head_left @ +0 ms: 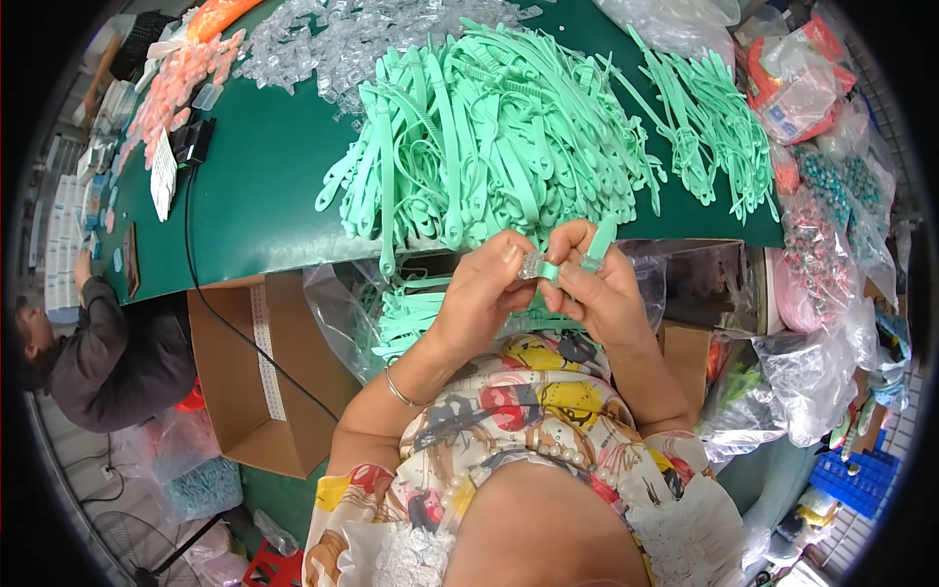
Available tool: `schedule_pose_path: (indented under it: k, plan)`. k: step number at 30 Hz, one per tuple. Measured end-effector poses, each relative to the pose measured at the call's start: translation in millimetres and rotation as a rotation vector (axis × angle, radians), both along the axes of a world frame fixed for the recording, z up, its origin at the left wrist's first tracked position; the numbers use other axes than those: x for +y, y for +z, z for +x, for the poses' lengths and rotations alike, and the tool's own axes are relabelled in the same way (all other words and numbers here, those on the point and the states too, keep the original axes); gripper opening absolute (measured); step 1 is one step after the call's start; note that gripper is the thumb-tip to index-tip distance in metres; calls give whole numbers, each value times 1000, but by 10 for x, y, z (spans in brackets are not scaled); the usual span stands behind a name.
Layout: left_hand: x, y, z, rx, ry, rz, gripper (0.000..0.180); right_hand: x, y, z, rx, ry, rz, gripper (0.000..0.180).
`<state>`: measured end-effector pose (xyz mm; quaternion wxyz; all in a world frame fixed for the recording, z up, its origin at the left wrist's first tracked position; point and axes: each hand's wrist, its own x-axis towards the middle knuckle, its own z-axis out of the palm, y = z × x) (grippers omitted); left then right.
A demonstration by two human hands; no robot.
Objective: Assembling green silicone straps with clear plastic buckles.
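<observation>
My left hand (485, 284) pinches a small clear plastic clip (532, 266) between thumb and fingertips. Just beside it, my right hand (608, 290) is closed on a mint-green plastic strap (603, 235), whose end sticks up past the fingers. The strap's other part meets the clip between my two hands; whether it passes through is too small to tell. Right beyond my hands, a big heap of similar green straps (509, 137) lies on the dark green table (264, 210). More green straps (406, 323) sit in a clear bag below the table's edge.
Loose clear clips (313, 44) and peach-coloured pieces (176, 88) are spread at the far left. A smaller strap pile (719, 127) lies right. A black cable (230, 328) hangs over an open cardboard box (245, 391). Filled bags (822, 254) crowd the right; another person (117, 342) sits left.
</observation>
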<state>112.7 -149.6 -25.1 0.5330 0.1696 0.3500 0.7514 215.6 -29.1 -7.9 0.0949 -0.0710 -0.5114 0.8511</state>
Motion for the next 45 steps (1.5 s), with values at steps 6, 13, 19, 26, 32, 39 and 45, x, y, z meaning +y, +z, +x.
schedule_pose_path:
  k: [6,13,19,26,32,39,45]
  plan:
    - [-22,35,-10,-93,-27,68,30,-2,-49,-7,-5,32,67,16]
    - [-72,8,-55,136,-18,-20,22,19,4,-31,18,11,102,19]
    - [-189,190,-122,904,137,-285,15,-11,1,-85,94,-261,1018,10]
    - [-207,185,-201,880,106,-137,16,17,-167,-31,180,48,38,12]
    - [-215,179,-223,374,-47,-160,14,-30,-225,-96,110,-115,249,15]
    - [-220,84,-167,-26,-91,-75,11,-20,-188,-114,141,-154,751,23]
    - [-218,82,-132,-130,-77,-85,14,-114,-228,-98,118,-202,529,22]
